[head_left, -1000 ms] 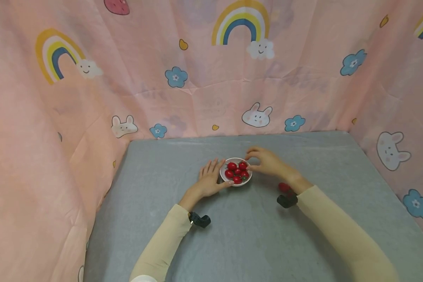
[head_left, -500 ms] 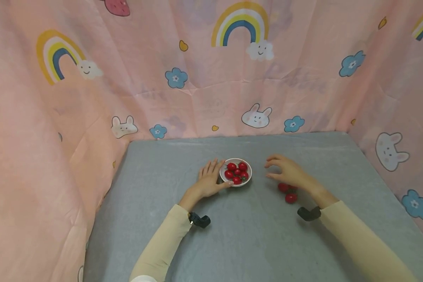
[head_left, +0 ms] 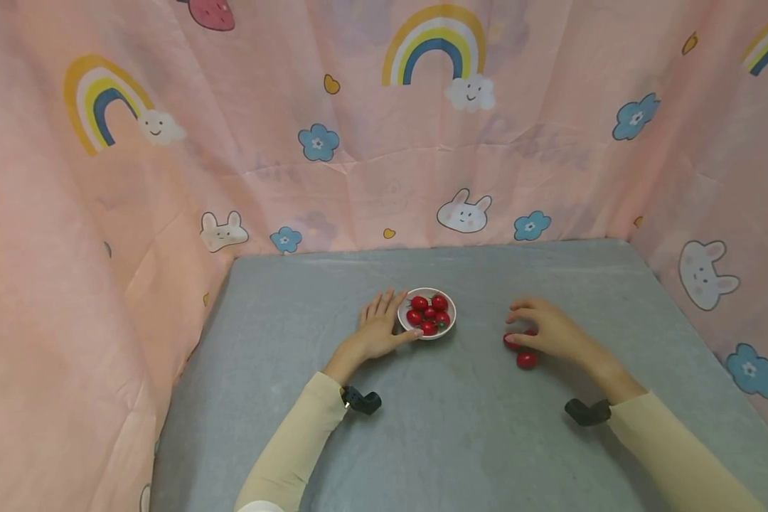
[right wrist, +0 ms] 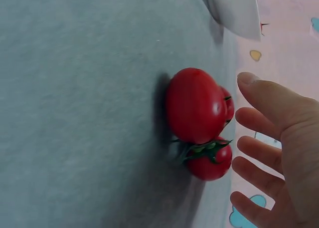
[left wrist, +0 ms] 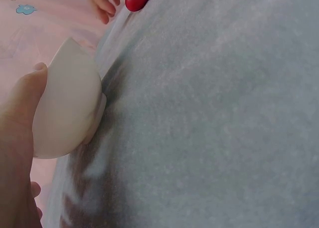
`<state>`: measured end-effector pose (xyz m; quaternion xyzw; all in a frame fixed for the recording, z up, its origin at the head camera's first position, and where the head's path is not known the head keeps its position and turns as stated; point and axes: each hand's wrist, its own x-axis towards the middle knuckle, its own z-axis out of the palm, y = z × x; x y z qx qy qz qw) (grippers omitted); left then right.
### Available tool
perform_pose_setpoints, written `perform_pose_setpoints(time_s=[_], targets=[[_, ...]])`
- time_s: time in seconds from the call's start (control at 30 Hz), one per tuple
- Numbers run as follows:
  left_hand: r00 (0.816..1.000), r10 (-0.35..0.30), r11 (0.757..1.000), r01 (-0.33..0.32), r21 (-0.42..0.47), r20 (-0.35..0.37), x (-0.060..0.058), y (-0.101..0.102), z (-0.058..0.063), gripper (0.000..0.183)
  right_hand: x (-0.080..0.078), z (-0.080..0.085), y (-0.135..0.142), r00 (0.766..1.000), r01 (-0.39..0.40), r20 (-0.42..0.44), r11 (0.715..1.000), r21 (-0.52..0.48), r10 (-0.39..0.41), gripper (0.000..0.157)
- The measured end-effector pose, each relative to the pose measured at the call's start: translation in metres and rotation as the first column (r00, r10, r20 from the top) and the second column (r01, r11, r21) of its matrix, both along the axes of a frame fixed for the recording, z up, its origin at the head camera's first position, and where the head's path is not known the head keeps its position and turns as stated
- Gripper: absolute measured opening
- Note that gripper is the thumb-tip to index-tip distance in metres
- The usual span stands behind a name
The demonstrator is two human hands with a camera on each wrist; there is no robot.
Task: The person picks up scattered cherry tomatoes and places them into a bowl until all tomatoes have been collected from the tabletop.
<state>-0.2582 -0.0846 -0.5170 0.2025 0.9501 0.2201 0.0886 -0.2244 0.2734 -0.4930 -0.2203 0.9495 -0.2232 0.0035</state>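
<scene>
A small white bowl [head_left: 427, 289] holds several red cherry tomatoes [head_left: 419, 304], some with green stems. My left hand [head_left: 377, 334] rests against its left side, fingers spread and fairly straight, thumb at the front rim; the left wrist view shows the thumb along the bowl's outer wall [left wrist: 70, 103]. To the right, my right hand [head_left: 553, 334] hovers over a loose cluster of cherry tomatoes [head_left: 527, 360], partly hiding it in the head view. Up close, the nearest tomato [right wrist: 194, 106] lies before two others, one with a green calyx. The right fingers are apart, holding nothing.
A grey cloth [head_left: 461, 427] covers the table. Pink printed curtains [head_left: 371, 185] hang behind it and at both sides. Each wrist carries a black camera mount, such as the left one [head_left: 362, 401].
My right hand has moved from the bowl's right rim rightward and nearer to me, over the loose tomatoes. The left hand and the bowl have stayed in place.
</scene>
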Motion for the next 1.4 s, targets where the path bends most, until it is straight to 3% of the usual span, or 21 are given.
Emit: perform_pose_setpoints(time_s=[0.2,0.47,1.4], targets=[[1.000,0.006,1.000,-0.006,-0.006,0.001,0.001,0.001,0.000,0.093,0.007,-0.004,0.002,0.998,0.044,0.042,0.999,0.012,-0.044,0.041],[1.000,0.007,1.000,-0.007,-0.005,-0.005,0.001,0.001,-0.001,0.094,0.010,-0.006,0.003,0.998,0.034,0.055,0.999,0.022,-0.036,0.040],[1.000,0.010,1.000,-0.010,-0.001,-0.009,0.000,0.001,-0.003,0.093,0.001,-0.008,0.002,0.997,0.049,0.062,0.998,0.025,-0.051,0.035]])
